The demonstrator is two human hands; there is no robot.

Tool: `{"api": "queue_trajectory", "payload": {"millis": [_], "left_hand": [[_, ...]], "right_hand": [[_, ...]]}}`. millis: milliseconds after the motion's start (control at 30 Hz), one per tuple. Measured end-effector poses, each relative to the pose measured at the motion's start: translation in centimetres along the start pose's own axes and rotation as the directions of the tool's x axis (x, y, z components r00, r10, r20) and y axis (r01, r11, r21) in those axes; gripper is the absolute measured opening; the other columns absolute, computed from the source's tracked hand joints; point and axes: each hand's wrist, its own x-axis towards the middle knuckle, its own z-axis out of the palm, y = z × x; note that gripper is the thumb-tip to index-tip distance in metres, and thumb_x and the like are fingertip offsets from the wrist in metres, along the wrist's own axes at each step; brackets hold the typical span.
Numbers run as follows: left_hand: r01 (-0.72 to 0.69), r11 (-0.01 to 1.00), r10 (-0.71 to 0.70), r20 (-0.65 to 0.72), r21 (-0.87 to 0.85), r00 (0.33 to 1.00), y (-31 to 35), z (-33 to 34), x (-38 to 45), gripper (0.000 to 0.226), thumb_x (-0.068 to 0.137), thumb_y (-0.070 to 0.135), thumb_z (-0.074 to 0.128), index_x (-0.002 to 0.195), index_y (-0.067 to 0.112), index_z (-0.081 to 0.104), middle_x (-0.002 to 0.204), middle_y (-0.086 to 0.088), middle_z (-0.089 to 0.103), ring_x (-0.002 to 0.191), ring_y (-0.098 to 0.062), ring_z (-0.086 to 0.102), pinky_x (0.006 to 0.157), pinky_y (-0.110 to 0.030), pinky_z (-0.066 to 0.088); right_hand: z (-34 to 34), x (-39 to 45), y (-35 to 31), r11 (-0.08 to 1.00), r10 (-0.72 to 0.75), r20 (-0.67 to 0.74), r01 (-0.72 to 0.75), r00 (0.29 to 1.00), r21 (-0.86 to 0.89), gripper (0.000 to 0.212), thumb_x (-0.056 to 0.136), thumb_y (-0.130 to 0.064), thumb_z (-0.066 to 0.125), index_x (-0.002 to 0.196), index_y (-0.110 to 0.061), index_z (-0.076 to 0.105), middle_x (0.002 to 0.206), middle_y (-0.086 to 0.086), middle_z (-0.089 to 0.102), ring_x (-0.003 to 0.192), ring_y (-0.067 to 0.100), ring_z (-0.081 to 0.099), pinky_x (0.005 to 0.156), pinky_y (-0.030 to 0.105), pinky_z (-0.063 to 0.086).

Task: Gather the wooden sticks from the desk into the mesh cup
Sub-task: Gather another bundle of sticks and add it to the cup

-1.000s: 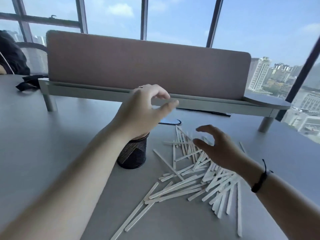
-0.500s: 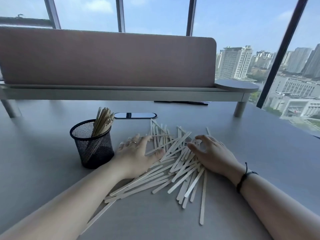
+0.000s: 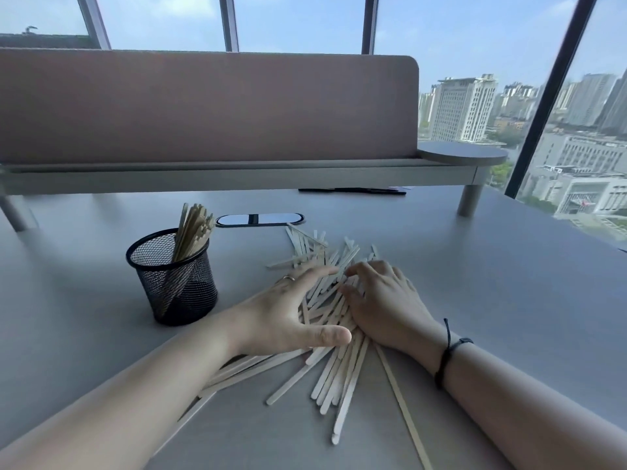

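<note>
Both hands, left hand (image 3: 288, 313) & right hand (image 3: 383, 300), splayed flat on wooden sticks (image 3: 334, 371), nothing gripped; sticks prob. light, stiff, slidey: pinch bundle mid-length.

Pale matt wooden sticks (image 3: 334, 378), black metal mesh cup (image 3: 173, 286), smooth matt desk (image 3: 475, 300).

A high-rise office: grey desk (image 3: 475, 283), divider panel (image 3: 203, 106), windows (image 3: 475, 35) overlooking city towers (image 3: 463, 106).

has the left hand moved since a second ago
Yes. The left hand was raised over the mesh cup; now it is down on the stick pile, to the cup's right.
</note>
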Motion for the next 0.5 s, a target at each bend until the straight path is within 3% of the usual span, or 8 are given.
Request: {"api": "queue_trajectory", "payload": {"millis": [67, 200, 333, 433, 500], "left_hand": [[0.028, 0.999, -0.029, 0.018, 0.023, 0.999, 0.7, 0.0, -0.2, 0.104, 0.069, 0.082, 0.058, 0.149, 0.055, -0.003, 0.159, 0.027, -0.010, 0.147, 0.001, -0.005, 0.118, -0.027, 0.007], [0.130, 0.968, -0.141, 0.039, 0.214, 0.989, 2.5, 1.3, -0.6, 0.122, 0.052, 0.099, 0.048, 0.143, 0.058, -0.023, 0.160, 0.011, -0.032, 0.150, -0.016, -0.021, 0.123, -0.046, 0.003], [0.144, 0.944, -0.158, 0.025, 0.297, 0.987, 4.5, 3.5, -0.8, 0.129, 0.052, 0.101, 0.042, 0.143, 0.048, -0.032, 0.158, 0.005, -0.037, 0.148, -0.022, -0.026, 0.123, -0.049, -0.002], [0.182, 0.939, -0.190, -0.003, 0.293, 0.982, 4.4, 4.1, -0.5, 0.131, 0.054, 0.100, 0.043, 0.145, 0.044, -0.032, 0.159, 0.003, -0.035, 0.148, -0.020, -0.028, 0.123, -0.046, -0.003], [0.185, 0.947, -0.195, 0.013, 0.263, 0.981, 4.1, 3.7, -0.3, 0.127, 0.060, 0.096, 0.047, 0.147, 0.043, -0.029, 0.160, 0.004, -0.034, 0.149, -0.019, -0.024, 0.123, -0.041, -0.004]], "right_hand": [[0.5, -0.1, -0.3, 1.000, -0.010, -0.005, 0.010, 1.000, 0.015, 0.034, 0.099, -0.040, 0.042, 0.132, -0.034, 0.048, 0.145, 0.003, 0.042, 0.137, 0.025, 0.036, 0.112, 0.037, 0.026], [0.6, 0.3, -0.4, 0.991, 0.016, -0.008, -0.015, 1.000, 0.134, 0.038, 0.094, -0.021, 0.045, 0.131, -0.029, 0.052, 0.142, 0.005, 0.044, 0.135, 0.023, 0.039, 0.110, 0.031, 0.030], [-0.8, 0.9, 0.5, 0.915, 0.066, -0.005, -0.058, 0.998, 0.400, 0.044, 0.086, -0.005, 0.047, 0.116, -0.035, 0.060, 0.109, 0.002, 0.062, 0.088, 0.014, 0.056, 0.074, 0.024, 0.045], [-2.9, 0.8, 3.6, 0.929, -0.117, 0.093, 0.076, 0.989, 0.361, 0.049, 0.083, -0.019, 0.070, 0.123, -0.044, 0.058, 0.117, -0.022, 0.066, 0.106, -0.007, 0.060, 0.100, 0.024, 0.046], [-4.6, 0.3, 4.9, 0.905, -0.208, 0.246, 0.091, 0.947, 0.415, 0.067, 0.080, -0.018, 0.082, 0.133, -0.046, 0.052, 0.114, -0.035, 0.060, 0.107, -0.021, 0.053, 0.097, 0.009, 0.041]]}}
